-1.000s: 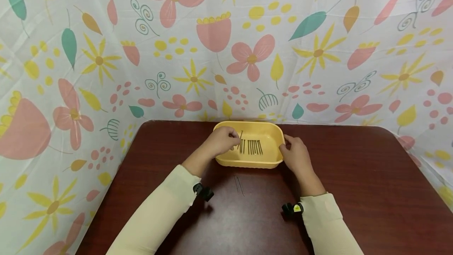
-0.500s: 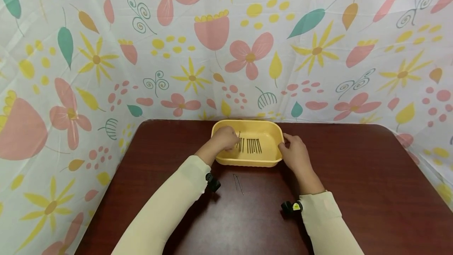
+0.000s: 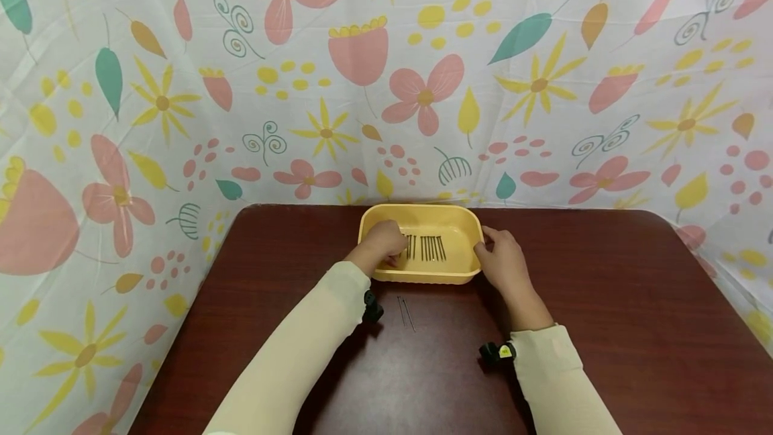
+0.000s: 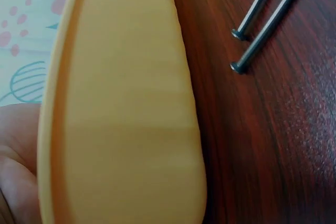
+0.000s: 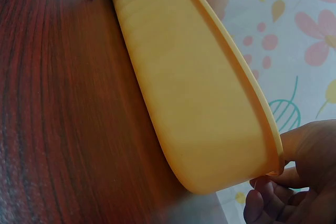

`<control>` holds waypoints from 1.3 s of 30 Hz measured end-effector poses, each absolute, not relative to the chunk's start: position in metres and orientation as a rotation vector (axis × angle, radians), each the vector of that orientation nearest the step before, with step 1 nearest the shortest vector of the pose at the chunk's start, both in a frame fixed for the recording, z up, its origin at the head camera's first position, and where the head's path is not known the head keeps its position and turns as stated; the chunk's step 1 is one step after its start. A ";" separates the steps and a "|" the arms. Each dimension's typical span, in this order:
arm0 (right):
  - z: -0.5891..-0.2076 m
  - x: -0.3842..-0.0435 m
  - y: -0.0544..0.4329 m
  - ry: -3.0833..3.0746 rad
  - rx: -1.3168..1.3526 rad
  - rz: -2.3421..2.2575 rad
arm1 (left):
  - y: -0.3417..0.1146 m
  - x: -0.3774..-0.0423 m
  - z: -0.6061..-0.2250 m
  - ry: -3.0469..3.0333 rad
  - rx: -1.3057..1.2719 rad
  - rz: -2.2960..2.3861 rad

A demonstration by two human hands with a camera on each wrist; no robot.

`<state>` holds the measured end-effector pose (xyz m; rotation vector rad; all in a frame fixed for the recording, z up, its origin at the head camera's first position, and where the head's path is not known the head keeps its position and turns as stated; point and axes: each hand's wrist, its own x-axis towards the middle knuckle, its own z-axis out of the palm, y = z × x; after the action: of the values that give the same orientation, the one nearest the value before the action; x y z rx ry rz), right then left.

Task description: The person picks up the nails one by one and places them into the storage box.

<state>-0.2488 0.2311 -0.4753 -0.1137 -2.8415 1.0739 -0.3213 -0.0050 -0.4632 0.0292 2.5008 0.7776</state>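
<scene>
A yellow plastic tray (image 3: 423, 278) sits at the table's back edge. Inside it, several dark nails (image 3: 431, 248) lie side by side in a row. My left hand (image 3: 383, 242) reaches into the tray's left part, fingers curled at the left end of the row around a nail, mostly hidden by the hand. My right hand (image 3: 504, 260) grips the tray's right rim, thumb on the inner side; the right wrist view shows its fingers (image 5: 273, 198) under the rim. In the left wrist view the tray wall (image 4: 126, 103) hides the left fingertips.
Two loose nails (image 3: 408, 314) lie on the dark brown table (image 3: 616, 301) in front of the tray; their heads show in the left wrist view. A flower-patterned cloth (image 3: 423, 96) hangs directly behind the table and along the left side.
My left hand has gone further into the tray and lower. The nail that stood up at its fingers has tipped down beside the row. My right hand keeps its grip on the rim.
</scene>
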 end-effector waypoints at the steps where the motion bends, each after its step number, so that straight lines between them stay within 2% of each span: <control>1: -0.475 -0.249 0.231 -2.843 -0.115 1.074 | -0.005 -0.323 -0.465 2.509 0.032 0.757; 39: -0.478 -0.250 0.231 -2.834 -0.115 1.064 | -0.002 -0.326 -0.468 2.577 0.025 0.668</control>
<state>-0.2504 0.2312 -0.4776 -0.1151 -2.8340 1.0639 -0.3258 -0.0019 -0.4677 0.0245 2.5765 0.6680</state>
